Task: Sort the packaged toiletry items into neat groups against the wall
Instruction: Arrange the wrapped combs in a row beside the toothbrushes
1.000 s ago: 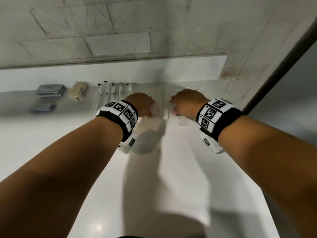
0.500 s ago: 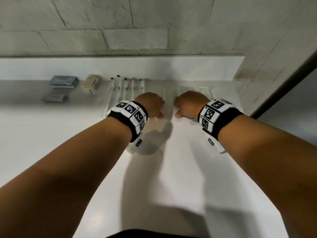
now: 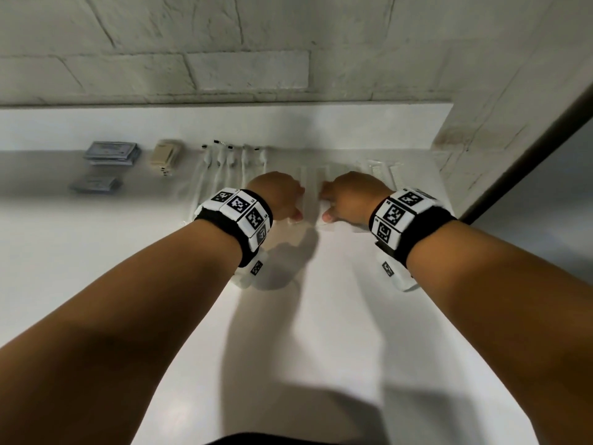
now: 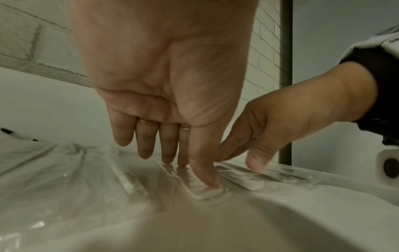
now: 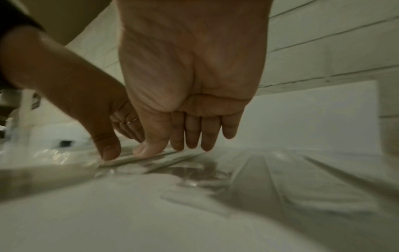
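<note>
Clear-wrapped packets point(image 3: 313, 187) mid-frame by the wall point(image 3: 224, 126), left hand point(image 3: 279, 195) and right hand point(image 3: 349, 199) pressing straight fingertips on them (likely squaring the row), toothbrush packs point(image 3: 231, 162) already grouped left.

The counter point(image 3: 96, 252) is white, smooth and faintly glossy, catching soft shadows. The wall point(image 3: 224, 43) at 12 o'clock is rough, matt, whitewashed brick with coarse mortar lines. The clear wrappers point(image 4: 64, 179) under the left hand point(image 4: 164, 85) are thin, crinkled plastic film, shiny where light hits the folds. Two thin rings point(image 4: 143, 120) on that hand look like polished gold metal. At 10 o'clock the grey packets point(image 3: 110, 152) look like matt paper or foil, and the beige packet point(image 3: 165, 155) beside them matt too. The wristbands point(image 3: 237, 216) are black cloth carrying smooth white plastic tiles.
</note>
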